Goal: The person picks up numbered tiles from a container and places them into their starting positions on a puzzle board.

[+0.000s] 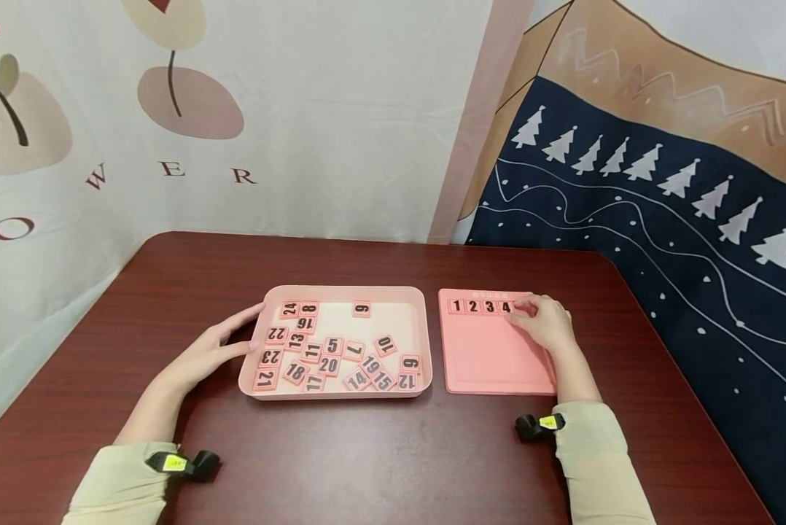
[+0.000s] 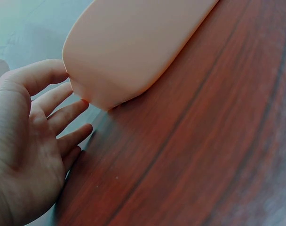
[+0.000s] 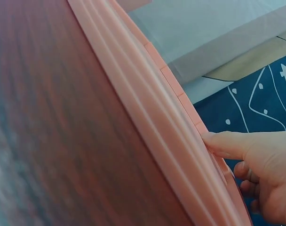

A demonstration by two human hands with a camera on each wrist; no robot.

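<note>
My left hand (image 1: pixel 199 355) rests at the left side of a pale pink tray (image 1: pixel 347 294), fingers spread and fairly straight, fingertips against its outer wall (image 2: pixel 110 52). Loose number tiles lie scattered in the tray at various angles, among them the 5 tile (image 1: pixel 332 345) and the 20 tile (image 1: pixel 328 365). To the right is a pink board (image 1: pixel 491 357) with tiles 1 (image 1: pixel 457 306), 2 (image 1: pixel 474 306) and 3 (image 1: pixel 490 307) in a row along its top. My right hand (image 1: pixel 547 321) pinches the 4 tile (image 1: pixel 505 308) at the row's right end, thumb and index fingertip at its edges.
Tray and board stand side by side on a dark red-brown wooden table (image 1: pixel 367 459), a narrow gap between them. Behind the table hang a pale printed curtain (image 1: pixel 340 146) and a navy cloth with white trees (image 1: pixel 629 211).
</note>
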